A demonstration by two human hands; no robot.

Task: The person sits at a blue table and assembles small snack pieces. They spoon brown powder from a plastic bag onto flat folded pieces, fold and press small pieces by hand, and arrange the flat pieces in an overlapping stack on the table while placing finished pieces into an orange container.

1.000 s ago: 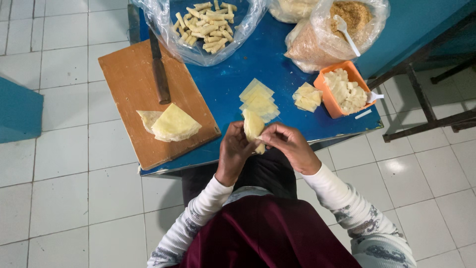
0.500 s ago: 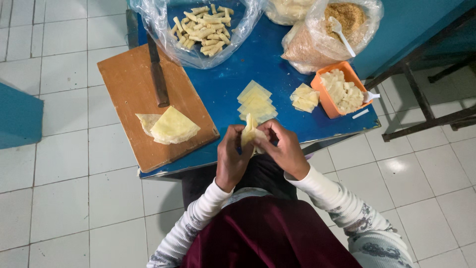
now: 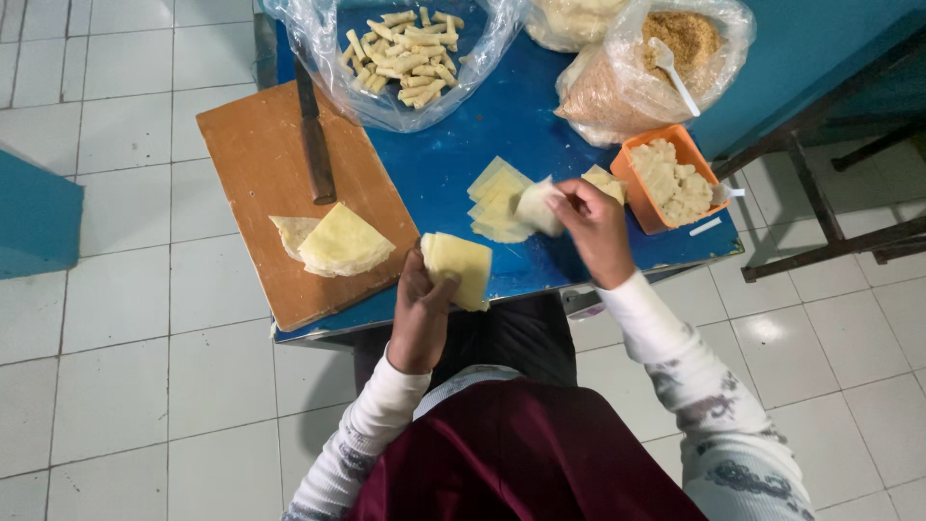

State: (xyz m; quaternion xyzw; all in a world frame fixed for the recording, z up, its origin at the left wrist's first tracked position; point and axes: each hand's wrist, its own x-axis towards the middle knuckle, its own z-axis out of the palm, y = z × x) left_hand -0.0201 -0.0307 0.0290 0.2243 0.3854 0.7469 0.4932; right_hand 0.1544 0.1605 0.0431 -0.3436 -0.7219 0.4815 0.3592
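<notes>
Left hand: gripping pale square wrapper at table's near edge.
Right hand: pinching folded wrapper beside wrapper stack.
Clear bags: far edge.

White patterned long sleeves, maroon garment.

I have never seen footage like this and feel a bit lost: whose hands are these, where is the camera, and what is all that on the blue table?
There is no machine: a person works with bare hands, and the camera sits on their head, looking down. The left hand holds a pale yellow square wrapper. The right hand holds another sheet above a stack of wrappers. On the blue table lie a wooden board with a knife and folded wrappers, a clear bag of finished rolls, an orange tub of pale pieces, and a bag of brown crumbs with a white spoon.
</notes>
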